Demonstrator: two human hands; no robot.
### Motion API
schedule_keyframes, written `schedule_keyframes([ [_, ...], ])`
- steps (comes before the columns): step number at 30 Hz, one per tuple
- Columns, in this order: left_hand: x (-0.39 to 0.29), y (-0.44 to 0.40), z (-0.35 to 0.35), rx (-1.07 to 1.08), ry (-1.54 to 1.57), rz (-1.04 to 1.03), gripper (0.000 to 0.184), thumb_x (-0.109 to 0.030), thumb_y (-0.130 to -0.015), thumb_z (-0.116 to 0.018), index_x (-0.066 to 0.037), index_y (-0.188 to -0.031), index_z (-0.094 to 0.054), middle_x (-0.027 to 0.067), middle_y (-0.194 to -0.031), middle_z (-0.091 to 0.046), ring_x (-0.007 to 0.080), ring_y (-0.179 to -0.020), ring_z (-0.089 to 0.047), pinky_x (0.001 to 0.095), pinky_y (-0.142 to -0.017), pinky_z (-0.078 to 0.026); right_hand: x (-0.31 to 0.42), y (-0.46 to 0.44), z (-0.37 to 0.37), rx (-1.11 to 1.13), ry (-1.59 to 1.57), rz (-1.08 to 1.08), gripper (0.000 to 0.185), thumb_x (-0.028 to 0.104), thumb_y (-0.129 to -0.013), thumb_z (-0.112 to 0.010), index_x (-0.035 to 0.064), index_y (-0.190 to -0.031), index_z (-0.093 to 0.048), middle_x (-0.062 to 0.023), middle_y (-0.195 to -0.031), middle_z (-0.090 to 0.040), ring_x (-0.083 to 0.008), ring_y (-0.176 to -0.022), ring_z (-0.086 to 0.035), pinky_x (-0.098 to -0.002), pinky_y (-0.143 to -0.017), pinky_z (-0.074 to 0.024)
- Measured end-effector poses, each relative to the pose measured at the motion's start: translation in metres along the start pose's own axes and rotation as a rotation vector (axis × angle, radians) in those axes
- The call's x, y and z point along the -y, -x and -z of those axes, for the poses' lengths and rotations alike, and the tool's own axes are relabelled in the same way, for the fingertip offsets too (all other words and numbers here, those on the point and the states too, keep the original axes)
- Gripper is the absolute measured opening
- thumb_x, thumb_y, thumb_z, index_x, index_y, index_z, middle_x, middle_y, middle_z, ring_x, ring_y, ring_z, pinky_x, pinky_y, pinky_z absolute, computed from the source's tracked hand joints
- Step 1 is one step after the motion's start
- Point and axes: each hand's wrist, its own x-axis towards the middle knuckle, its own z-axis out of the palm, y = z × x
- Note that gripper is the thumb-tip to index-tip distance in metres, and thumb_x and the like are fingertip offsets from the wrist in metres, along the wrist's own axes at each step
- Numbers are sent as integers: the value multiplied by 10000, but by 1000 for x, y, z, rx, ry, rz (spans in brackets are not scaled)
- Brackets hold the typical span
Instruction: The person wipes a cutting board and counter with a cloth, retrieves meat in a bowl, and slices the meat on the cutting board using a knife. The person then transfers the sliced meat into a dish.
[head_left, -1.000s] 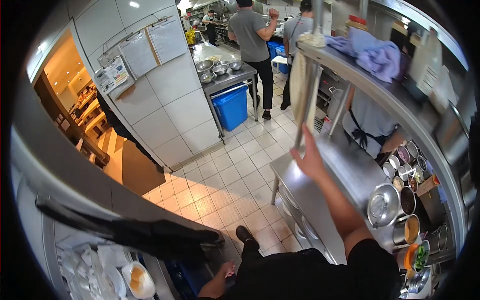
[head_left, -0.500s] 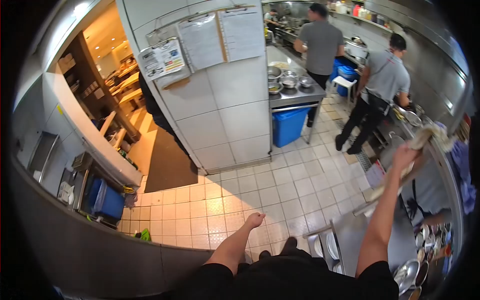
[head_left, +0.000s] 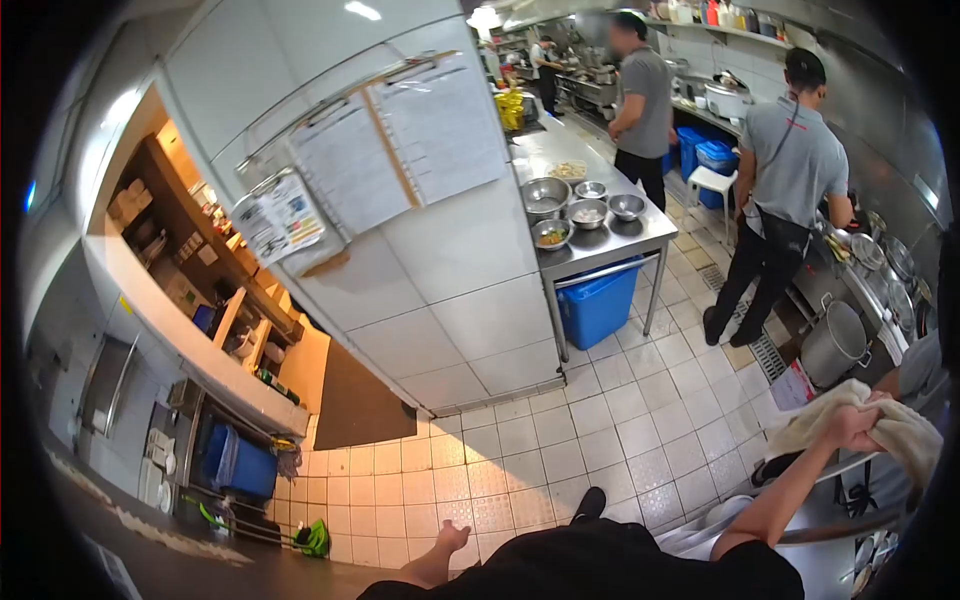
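Observation:
My right hand (head_left: 852,426) grips a cream cloth (head_left: 812,415), with its fingers wrapped round a bunched part. The cloth hangs on both sides of my fist, above a metal counter edge at the right. Low in the middle, my left hand (head_left: 453,536) is held over the tiled floor near my body. It holds nothing, and its fingers look loosely apart, though they are small in view. Just beyond the cloth shows a grey sleeve (head_left: 922,368) of another person, partly cut off and hidden.
A steel table (head_left: 640,235) bears several metal bowls, with a blue bin (head_left: 600,305) beneath. Two workers in grey shirts stand beyond. A large pot (head_left: 833,345) sits on the floor at right. Clipboards hang on the tiled wall (head_left: 470,300). A green broom head (head_left: 315,538) lies lower left.
My view has turned and shifted forward, bringing the steel table and workers closer. My right hand and the cloth now appear lower in view. A person's grey sleeve has appeared at right.

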Motion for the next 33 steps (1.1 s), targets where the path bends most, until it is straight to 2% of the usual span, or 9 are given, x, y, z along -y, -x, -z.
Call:
schedule_keyframes([
  [2,-29,30,21,-101,19,132,886,-415,-794,-623,70,-1360,-144,346,-1193,-494,419,-1133,-506,421,-954,-417,-36,-14,2,107,-188,172,472,10,-831,-475,48,-1246,-253,-253,-924,-535,-261,-708,-588,-341,-577,-514],
  [6,-80,10,28,-179,62,139,916,-326,-780,-661,25,-1382,-66,354,-1160,-507,429,-1092,-530,425,-918,-442,-30,-39,-26,-113,179,357,272,218,-834,-551,-46,-848,-489,-158,-657,-545,-214,-511,-551,-310,-434,-475],
  [8,-113,-8,21,-285,28,-23,944,-326,-788,-648,9,-1396,-8,326,-1144,-535,419,-1070,-548,419,-906,-448,-26,-53,-20,-106,285,471,382,303,-837,-552,-29,-655,-503,-125,-569,-537,-204,-457,-539,-311,-391,-459],
  [12,-220,-15,25,-102,11,-266,951,-321,-801,-628,7,-1403,30,259,-1104,-589,390,-1042,-573,408,-908,-443,-14,-68,22,67,558,580,403,284,-860,-485,-62,-660,-536,-146,-564,-551,-220,-455,-546,-319,-422,-485],
  [18,-336,-61,15,42,-264,-556,931,-317,-802,-623,2,-1408,9,240,-1081,-601,377,-1034,-579,412,-904,-442,-6,-69,28,-72,500,597,327,209,-821,-455,-43,-624,-516,-133,-527,-518,-215,-441,-520,-306,-412,-466],
  [23,-410,-78,9,69,-295,-684,911,-284,-804,-618,-14,-1412,5,203,-1058,-609,376,-1006,-585,426,-884,-442,21,-54,4,-50,383,415,276,185,-836,-523,-19,-971,-396,-103,-701,-433,-152,-519,-374,-264,-427,-305],
  [26,-437,-97,1,128,-368,-708,926,-279,-806,-614,-31,-1414,39,207,-1097,-598,376,-1014,-582,433,-897,-434,40,-44,20,-67,387,264,288,182,-837,-518,-23,-1000,-398,-92,-701,-420,-150,-544,-370,-256,-458,-293],
  [31,-485,-148,-20,245,-593,-777,915,-286,-822,-571,-23,-1406,82,237,-1096,-598,388,-1024,-575,442,-911,-423,61,-61,147,-38,579,110,379,95,-899,-526,-67,-1207,-375,-219,-1026,-577,-258,-817,-585,-357,-720,-497],
  [33,-507,-165,-29,281,-630,-836,878,-272,-828,-540,-9,-1400,72,243,-997,-629,387,-1014,-578,433,-906,-428,67,-62,158,-30,633,96,386,102,-910,-513,-65,-1225,-365,-216,-1032,-577,-261,-855,-585,-366,-772,-486],
])
